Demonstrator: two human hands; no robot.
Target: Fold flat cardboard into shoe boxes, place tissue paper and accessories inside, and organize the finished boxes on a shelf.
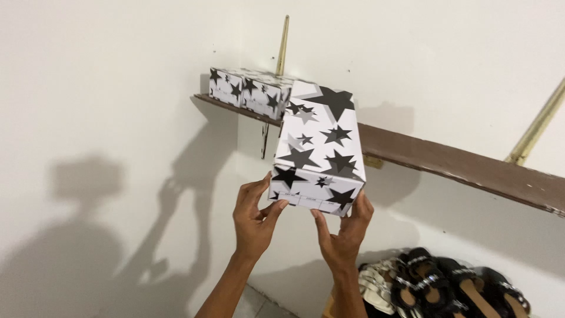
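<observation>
Star-patterned box (pixel 319 150), head view: white cardboard with black and grey stars, held tilted, its far end at the front edge of the brown shelf (pixel 459 162), its near end out in the air. Left hand (pixel 254 219) grips the near lower corner; right hand (pixel 344 231) props the underside, both grasping the box. Two matching boxes (pixel 250 89) sit on the shelf just behind it. Sandals (pixel 438 285) lie below the shelf. Step in hand, as judged: seating the box; the next move would need a level push.
</observation>
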